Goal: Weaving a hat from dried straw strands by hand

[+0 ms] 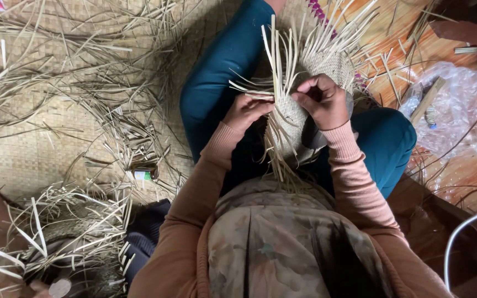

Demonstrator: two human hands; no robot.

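A half-woven straw piece [327,66] with many loose pale strips sticking out rests on my lap, between my teal trouser legs. My left hand [245,112] pinches a few strips at its left edge. My right hand [324,100] is closed on strips on top of the woven part, knuckles up. Both sleeves are pinkish orange. Part of the weave is hidden under my hands.
Loose straw strips [84,83] lie scattered over a woven floor mat [34,154]. Another unfinished woven piece [67,237] sits at lower left by another person's foot. A small green-and-white container [143,175] lies on the mat. A clear plastic bag [459,110] and a wooden stick lie at right.
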